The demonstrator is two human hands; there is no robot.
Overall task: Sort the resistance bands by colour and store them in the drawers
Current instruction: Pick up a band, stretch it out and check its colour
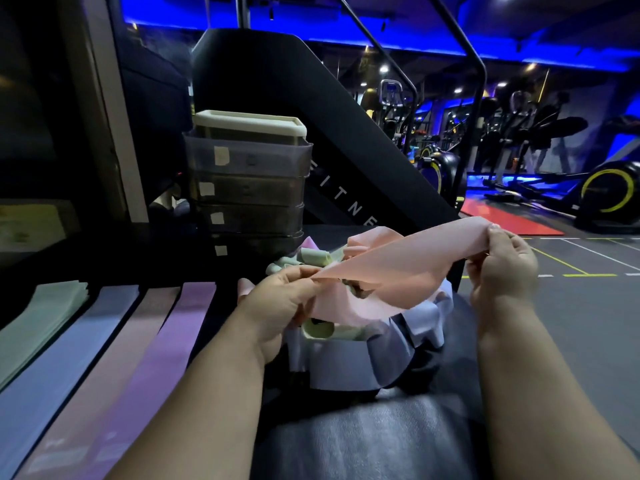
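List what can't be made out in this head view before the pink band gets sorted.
- Drawer unit: contents hidden behind dark, smoky fronts.
- Drawer labels: too small and dim to read.
- Pile of bands: its middle is covered by the pink band stretched between left hand and right hand.
- Sorted strips: cut off by the left and bottom edges.

Pink band (391, 261) stretched above mixed pile (346, 327); four bands flat left; drawer stack (247, 188) seemingly closed.
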